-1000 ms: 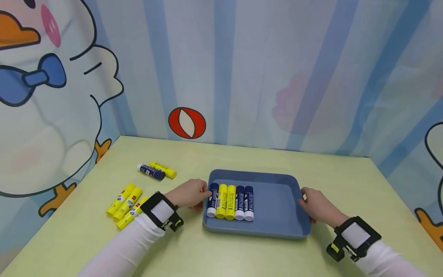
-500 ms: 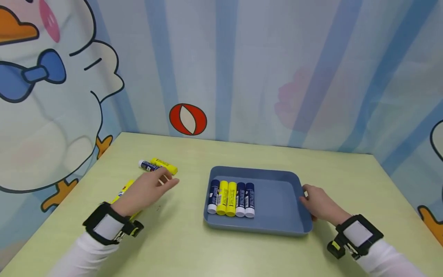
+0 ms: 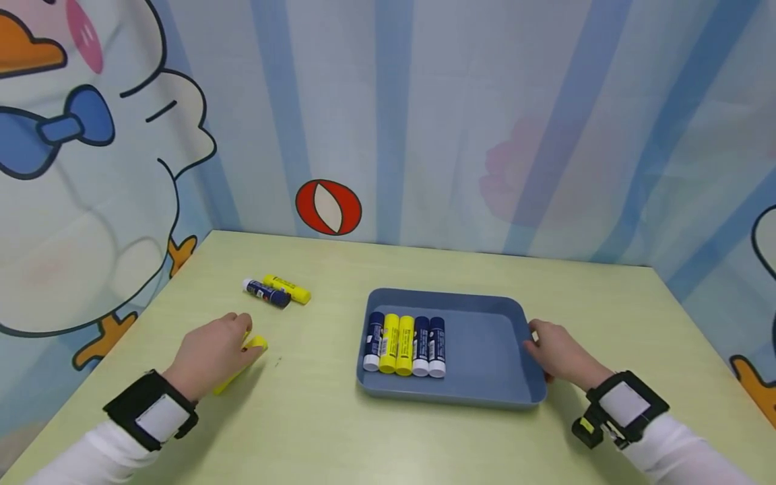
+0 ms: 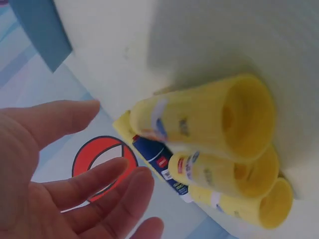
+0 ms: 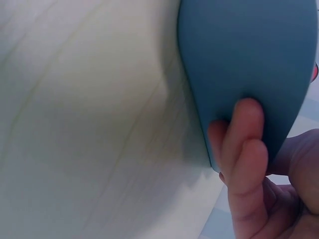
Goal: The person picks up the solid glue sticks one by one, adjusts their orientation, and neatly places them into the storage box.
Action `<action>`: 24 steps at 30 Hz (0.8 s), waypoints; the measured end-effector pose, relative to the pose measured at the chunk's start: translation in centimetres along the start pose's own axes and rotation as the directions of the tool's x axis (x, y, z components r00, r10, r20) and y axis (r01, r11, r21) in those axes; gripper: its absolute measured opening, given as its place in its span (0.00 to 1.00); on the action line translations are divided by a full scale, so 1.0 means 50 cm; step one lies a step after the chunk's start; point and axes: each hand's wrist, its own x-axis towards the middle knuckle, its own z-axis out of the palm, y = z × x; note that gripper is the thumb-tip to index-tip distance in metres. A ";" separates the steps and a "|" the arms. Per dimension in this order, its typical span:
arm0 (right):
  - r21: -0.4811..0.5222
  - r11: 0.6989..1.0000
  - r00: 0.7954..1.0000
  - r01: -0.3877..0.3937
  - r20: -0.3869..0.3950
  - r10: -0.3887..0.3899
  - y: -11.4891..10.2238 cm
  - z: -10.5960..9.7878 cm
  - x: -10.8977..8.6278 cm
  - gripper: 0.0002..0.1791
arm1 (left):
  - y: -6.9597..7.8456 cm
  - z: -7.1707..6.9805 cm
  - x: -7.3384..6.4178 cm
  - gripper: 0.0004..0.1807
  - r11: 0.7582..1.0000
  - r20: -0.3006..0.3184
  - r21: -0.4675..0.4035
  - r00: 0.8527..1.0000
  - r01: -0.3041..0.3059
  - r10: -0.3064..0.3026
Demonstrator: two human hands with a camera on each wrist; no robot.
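Yellow glue sticks [image 3: 257,343] at the head view's lower left seem best gripped mid-barrel by the left hand [image 3: 212,353], spread near them, while the right hand [image 3: 558,353] pinches the tray [image 3: 485,360].

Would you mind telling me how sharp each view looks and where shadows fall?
Head: mostly sharp, with a soft shadow on the table beside the left sleeve; left wrist: yellow tubes look blurred, their small print unreadable; right wrist: shadow on the table beside the tray.
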 end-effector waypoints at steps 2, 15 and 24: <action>0.001 1.000 1.000 0.003 -0.001 -0.003 0.001 0.000 0.001 0.13 | -0.001 0.012 0.000 0.20 0.999 -0.001 0.038 1.000 -0.020 0.020; 0.007 1.000 1.000 0.005 -0.026 -0.005 0.003 0.003 -0.001 0.13 | -0.001 0.044 0.002 0.15 0.998 0.062 0.069 0.998 -0.004 0.000; 0.014 1.000 1.000 -0.012 -0.015 0.012 0.005 0.001 -0.001 0.15 | 0.007 0.023 0.008 0.15 0.999 0.051 -0.034 0.999 -0.007 0.008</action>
